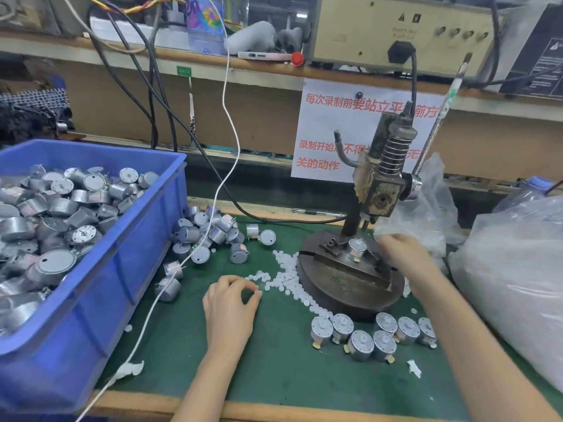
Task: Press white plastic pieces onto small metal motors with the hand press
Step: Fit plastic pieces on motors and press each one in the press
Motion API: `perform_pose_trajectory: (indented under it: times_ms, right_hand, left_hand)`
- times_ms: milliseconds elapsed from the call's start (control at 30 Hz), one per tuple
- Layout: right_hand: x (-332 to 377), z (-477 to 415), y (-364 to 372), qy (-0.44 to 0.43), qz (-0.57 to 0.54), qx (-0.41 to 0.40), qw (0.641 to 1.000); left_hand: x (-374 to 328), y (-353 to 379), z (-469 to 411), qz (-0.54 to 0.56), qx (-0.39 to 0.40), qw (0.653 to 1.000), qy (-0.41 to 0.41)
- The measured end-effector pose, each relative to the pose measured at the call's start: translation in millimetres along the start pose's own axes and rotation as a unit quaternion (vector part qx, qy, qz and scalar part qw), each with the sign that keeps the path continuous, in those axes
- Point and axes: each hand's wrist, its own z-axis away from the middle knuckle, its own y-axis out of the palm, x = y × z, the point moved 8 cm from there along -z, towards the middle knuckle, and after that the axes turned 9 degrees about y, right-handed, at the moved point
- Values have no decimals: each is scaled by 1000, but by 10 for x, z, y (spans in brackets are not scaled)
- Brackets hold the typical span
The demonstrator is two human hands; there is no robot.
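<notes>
The hand press [377, 190] stands on a round dark base [350, 287] on the green mat. One small metal motor [357, 248] sits upright in the fixture under the ram, with a white piece on its shaft. My right hand [402, 254] lies just right of that motor beside the fixture; whether its fingers touch anything is hidden. My left hand [231, 296] rests on the mat and pinches a white plastic piece [259, 291] between thumb and fingertips. A heap of white plastic pieces [286, 277] lies left of the base.
A blue crate [146, 226] full of motors fills the left. Loose motors [213, 233] lie beside it. Several upright motors [374, 333] stand in front of the press. Clear plastic bags [511, 269] crowd the right. A white cable [195, 257] crosses the mat.
</notes>
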Motion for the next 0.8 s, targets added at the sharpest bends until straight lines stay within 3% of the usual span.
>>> perform_pose_trajectory:
  times_ms: [67,167,433,500,633,733,800]
  right_hand:
    - [-20,42,199,-58,92,-11,994]
    - [7,67,252,-124,218,-111,962]
    - [98,204,281,-188,235,-147,942]
    - [147,396,341,-226,206,-132,943]
    - [98,875,752,-273,166,6,948]
    - [-24,1104,1049,-307,232,53,922]
    - [-85,1191,1136,-323,308,40,894]
  left_hand:
    - [7,-3,2,3,-1,1000,-1]
    - [18,-1,3,4,-1,1000,-3]
    - [5,-4,2,6,5,1000,-8]
    - [5,-6,3,5,6,1000,-9]
    - [17,-2,10,9,7,1000,-13]
    - [14,-14,10,8,5,1000,-12]
    - [9,-14,8,7,6,1000,-10]
